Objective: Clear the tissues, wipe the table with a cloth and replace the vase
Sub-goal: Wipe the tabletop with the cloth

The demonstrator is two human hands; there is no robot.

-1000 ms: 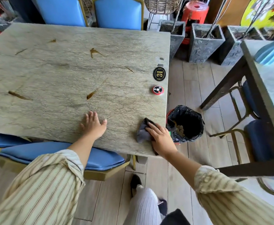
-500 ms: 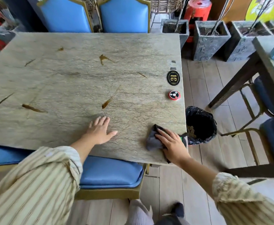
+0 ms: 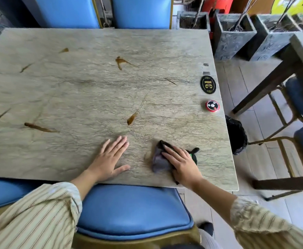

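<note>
The cloth — dark, greyish-purple and bunched — lies on the stone-patterned desk near its front right corner, pinned under the right hand, whose fingers are stretched flat across it, pressing rather than clutching. Left of the cloth, near but apart from it, the left hand rests palm-down on the bare desk, fingers straight and slightly spread, thumb pointing toward the cloth. Both arms wear cream striped sleeves. Brown streaks mark the desk beyond the cloth, the nearest one just past the left hand's fingertips, others farther back and to the left. Along the desk's right edge, beyond the cloth, sit a small red-and-black round call button and, behind it, a black oval number plate. A bin lined with a black bag stands on the wooden floor just right of the desk, level with the cloth. A blue padded chair seat is tucked under the desk's front edge — two blue chair backs face it from the far side.
</note>
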